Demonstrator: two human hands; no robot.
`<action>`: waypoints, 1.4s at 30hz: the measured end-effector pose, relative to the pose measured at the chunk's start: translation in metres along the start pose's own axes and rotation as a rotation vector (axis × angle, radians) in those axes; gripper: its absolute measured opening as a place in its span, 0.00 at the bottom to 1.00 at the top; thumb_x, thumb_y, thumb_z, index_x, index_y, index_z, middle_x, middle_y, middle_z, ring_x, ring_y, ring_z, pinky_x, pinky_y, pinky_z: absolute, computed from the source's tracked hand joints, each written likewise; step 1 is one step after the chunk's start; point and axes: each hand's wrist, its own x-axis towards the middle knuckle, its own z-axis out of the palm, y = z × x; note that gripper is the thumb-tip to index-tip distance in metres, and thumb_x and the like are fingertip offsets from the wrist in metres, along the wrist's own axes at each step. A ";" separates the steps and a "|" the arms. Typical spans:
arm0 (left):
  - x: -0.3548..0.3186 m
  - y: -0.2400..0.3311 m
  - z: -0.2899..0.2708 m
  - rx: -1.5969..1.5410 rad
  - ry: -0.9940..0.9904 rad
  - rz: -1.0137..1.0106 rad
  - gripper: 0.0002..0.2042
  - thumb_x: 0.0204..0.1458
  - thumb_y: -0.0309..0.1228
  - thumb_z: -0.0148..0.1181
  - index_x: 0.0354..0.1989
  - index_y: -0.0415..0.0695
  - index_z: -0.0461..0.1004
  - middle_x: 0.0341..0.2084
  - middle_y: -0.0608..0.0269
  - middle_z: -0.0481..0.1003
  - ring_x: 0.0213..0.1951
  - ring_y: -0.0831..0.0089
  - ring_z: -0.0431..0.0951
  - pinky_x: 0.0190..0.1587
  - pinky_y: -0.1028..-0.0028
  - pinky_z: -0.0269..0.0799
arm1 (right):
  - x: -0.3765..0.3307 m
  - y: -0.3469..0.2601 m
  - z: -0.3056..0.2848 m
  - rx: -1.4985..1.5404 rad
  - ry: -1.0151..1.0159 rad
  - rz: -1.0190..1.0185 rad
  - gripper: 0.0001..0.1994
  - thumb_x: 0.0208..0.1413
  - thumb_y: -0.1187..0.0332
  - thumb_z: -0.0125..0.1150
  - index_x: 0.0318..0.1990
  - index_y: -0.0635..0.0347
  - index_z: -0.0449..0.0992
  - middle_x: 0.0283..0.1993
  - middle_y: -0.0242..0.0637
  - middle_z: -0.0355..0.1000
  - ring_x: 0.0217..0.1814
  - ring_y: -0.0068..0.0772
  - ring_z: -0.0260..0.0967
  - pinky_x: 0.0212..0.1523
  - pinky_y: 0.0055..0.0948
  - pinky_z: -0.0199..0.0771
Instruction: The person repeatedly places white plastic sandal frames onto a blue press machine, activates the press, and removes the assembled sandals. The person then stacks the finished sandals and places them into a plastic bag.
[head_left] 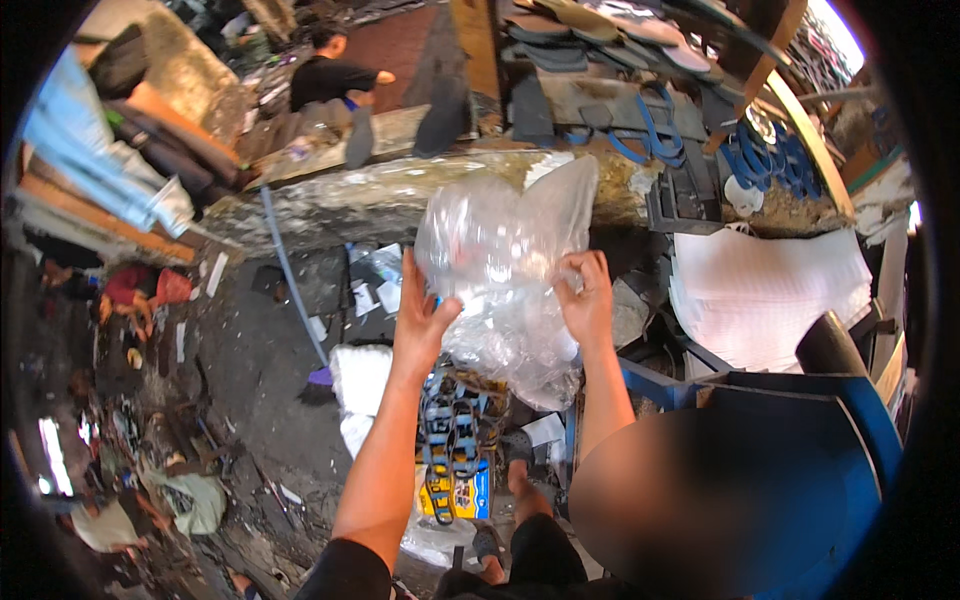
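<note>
A clear plastic bag (500, 240), puffed out at the top and crumpled below, is held up in front of me. My right hand (585, 295) is closed on its right edge, thumb against bent fingers. My left hand (425, 320) lies against the bag's left side, fingers stretched upward and thumb spread apart from them. Beneath the bag, strappy blue-and-black sandals (450, 425) lie in a bunch over a yellow-and-blue package (465, 492). A white wrapped bundle (360, 380) sits by my left forearm.
White foam sheets (770, 290) are stacked at right, above a blue bin (790, 400). A blurred shape (680, 500) covers the lower right. Beyond a low wall (330, 215), a person (330, 75) sits; shoe soles (600, 30) and blue straps (660, 125) lie farther right.
</note>
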 end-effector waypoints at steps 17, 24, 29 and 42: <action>-0.434 0.179 -0.187 -0.863 0.004 -0.176 0.27 0.62 0.50 0.49 0.62 0.45 0.60 0.60 0.54 0.67 0.60 0.55 0.68 0.61 0.48 0.63 | -0.319 -0.357 -0.189 0.644 -0.189 0.354 0.09 0.51 0.79 0.62 0.38 0.62 0.69 0.34 0.28 0.68 0.39 0.19 0.68 0.42 0.22 0.69; -0.537 0.202 -0.096 -0.332 -0.113 -0.262 0.17 0.57 0.30 0.60 0.55 0.40 0.71 0.45 0.60 0.77 0.44 0.70 0.77 0.46 0.68 0.75 | -0.464 -0.347 -0.280 -0.172 -0.214 0.350 0.19 0.54 0.77 0.57 0.54 0.62 0.64 0.46 0.41 0.72 0.50 0.33 0.70 0.53 0.32 0.68; -0.589 0.215 -0.026 -0.055 0.040 -0.079 0.19 0.51 0.34 0.69 0.49 0.39 0.74 0.42 0.62 0.79 0.42 0.74 0.77 0.46 0.73 0.71 | -0.498 -0.434 -0.342 0.319 0.009 0.237 0.25 0.51 0.77 0.61 0.58 0.62 0.64 0.49 0.50 0.71 0.52 0.40 0.70 0.53 0.33 0.70; -0.649 0.184 0.068 -0.779 -0.279 -0.326 0.28 0.60 0.49 0.54 0.60 0.39 0.65 0.52 0.53 0.73 0.51 0.61 0.76 0.54 0.60 0.75 | -0.546 -0.386 -0.570 0.885 -0.229 0.480 0.33 0.55 0.67 0.63 0.67 0.59 0.56 0.60 0.44 0.64 0.62 0.37 0.64 0.56 0.35 0.70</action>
